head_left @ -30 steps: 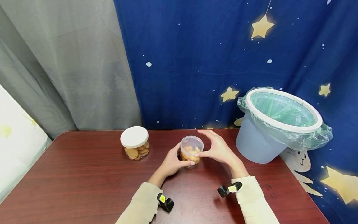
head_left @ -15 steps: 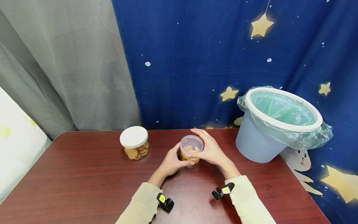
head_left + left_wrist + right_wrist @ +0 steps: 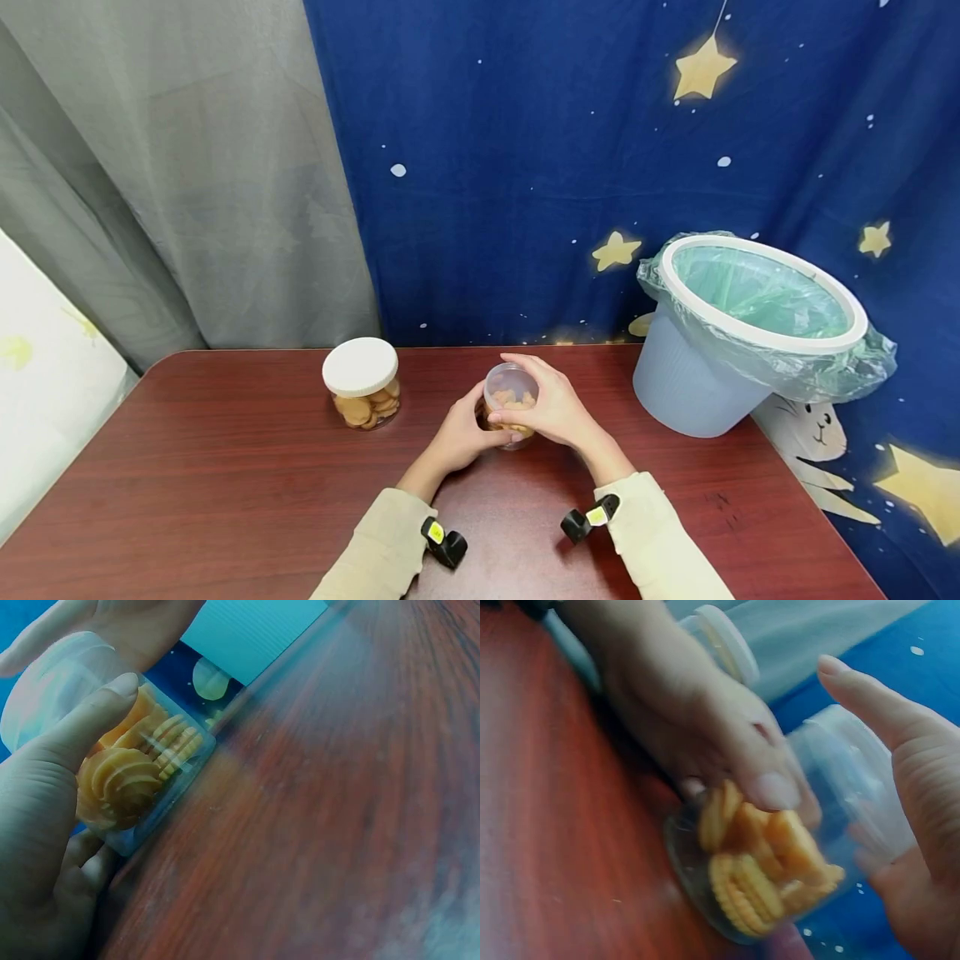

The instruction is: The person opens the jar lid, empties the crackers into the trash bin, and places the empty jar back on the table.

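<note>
The left hand [image 3: 453, 437] curls round the jar [image 3: 503, 383] of cookies [image 3: 120, 787], upright on the table [image 3: 225, 483]; the right hand [image 3: 557, 406] arches over its top, spread wide, holding nothing. The step looks like 1 hand steadying, 1 lining up; next calls for right fingers closing evenly round the rim. The tub [image 3: 362, 379] stands left, the bin [image 3: 686, 383] right.

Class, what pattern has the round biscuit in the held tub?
Swirling ridges on the round biscuit, clearest in the left wrist view.
</note>
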Tool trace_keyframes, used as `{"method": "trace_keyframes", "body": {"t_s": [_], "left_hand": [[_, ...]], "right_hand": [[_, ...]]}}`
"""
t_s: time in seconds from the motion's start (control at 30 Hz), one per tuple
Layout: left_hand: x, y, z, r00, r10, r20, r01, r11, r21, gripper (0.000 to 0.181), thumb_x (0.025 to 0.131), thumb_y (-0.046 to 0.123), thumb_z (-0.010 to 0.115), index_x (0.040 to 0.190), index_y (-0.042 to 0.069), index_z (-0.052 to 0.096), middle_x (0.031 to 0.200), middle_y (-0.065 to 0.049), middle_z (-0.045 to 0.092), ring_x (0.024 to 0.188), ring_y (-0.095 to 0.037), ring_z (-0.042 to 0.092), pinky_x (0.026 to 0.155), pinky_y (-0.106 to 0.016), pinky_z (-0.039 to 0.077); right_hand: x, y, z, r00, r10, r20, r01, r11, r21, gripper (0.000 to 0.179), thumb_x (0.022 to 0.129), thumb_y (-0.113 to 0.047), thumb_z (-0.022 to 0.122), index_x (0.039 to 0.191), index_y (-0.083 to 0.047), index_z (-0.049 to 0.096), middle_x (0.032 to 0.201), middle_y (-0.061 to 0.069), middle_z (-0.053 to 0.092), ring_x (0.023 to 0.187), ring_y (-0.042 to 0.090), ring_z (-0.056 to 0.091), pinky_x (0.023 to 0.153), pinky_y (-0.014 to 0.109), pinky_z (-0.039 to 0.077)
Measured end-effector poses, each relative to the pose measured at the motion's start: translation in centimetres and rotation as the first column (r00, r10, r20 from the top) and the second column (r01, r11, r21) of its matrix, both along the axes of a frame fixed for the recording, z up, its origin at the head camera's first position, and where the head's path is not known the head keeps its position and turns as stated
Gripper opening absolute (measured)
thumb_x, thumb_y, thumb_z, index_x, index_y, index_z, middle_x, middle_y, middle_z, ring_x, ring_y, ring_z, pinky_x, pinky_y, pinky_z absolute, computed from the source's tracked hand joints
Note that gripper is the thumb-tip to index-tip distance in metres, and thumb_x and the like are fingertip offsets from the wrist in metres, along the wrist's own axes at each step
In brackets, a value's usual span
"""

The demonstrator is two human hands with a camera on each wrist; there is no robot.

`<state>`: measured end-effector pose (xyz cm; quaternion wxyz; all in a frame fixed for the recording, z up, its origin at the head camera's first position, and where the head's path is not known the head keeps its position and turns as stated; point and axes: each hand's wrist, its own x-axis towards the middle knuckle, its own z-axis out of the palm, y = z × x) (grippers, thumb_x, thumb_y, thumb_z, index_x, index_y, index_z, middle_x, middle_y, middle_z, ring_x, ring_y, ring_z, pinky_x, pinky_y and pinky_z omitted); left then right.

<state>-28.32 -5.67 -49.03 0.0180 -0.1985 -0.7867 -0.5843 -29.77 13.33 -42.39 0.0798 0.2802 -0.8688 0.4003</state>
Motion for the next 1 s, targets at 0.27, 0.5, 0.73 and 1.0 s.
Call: {"method": "trace_keyframes", "body": {"t_s": [0.27,0.5,0.73,1.0], "left_hand": [[0.0,0.0,0.1,1.000,0.012,-0.003,-0.012,1.000,0.003,0.085,0.074,0.025,0.092,0.147,0.023,0.048,0.129,0.000,0.067,0.112,-0.013,0.063,0.096,-0.027,0.051],[0.0,0.0,0.0,1.000,0.021,0.010,-0.021,1.000,0.005,0.085,0.073,0.025,0.092,0.146,0.022,0.049,0.129,0.001,0.067,0.113,-0.012,0.063,0.098,-0.028,0.050],[0.0,0.1,0.1,0.999,0.026,0.020,-0.026,1.000,-0.008,0.086,0.073,0.026,0.092,0.147,0.021,0.048,0.131,0.002,0.066,0.116,-0.012,0.063,0.101,-0.032,0.050],[0.1,0.0,0.2,1.000,0.021,0.013,-0.021,1.000,0.010,0.085,0.074,0.026,0.092,0.147,0.020,0.048,0.132,0.000,0.066,0.116,-0.013,0.064,0.100,-0.031,0.051]], "right_hand": [[-0.3,2.2,1.1,0.983,0.139,0.119,-0.137,0.990,-0.027,0.090,0.075,-0.031,0.090,0.152,-0.027,0.044,0.149,0.000,0.056,0.133,0.023,0.057,0.111,0.050,0.045],[-0.5,3.7,1.9,0.961,0.218,0.168,-0.216,0.976,-0.031,0.090,0.079,-0.024,0.087,0.155,-0.023,0.039,0.151,0.007,0.053,0.135,0.028,0.056,0.113,0.047,0.043],[-0.6,4.7,2.1,0.955,0.231,0.185,-0.223,0.973,-0.062,0.093,0.079,-0.021,0.088,0.156,-0.018,0.037,0.140,0.011,0.061,0.128,0.028,0.062,0.109,0.044,0.047],[-0.9,4.6,1.8,0.963,0.220,0.156,-0.211,0.975,-0.072,0.093,0.078,-0.018,0.089,0.155,-0.013,0.039,0.135,0.012,0.063,0.122,0.027,0.064,0.107,0.043,0.049]]}}
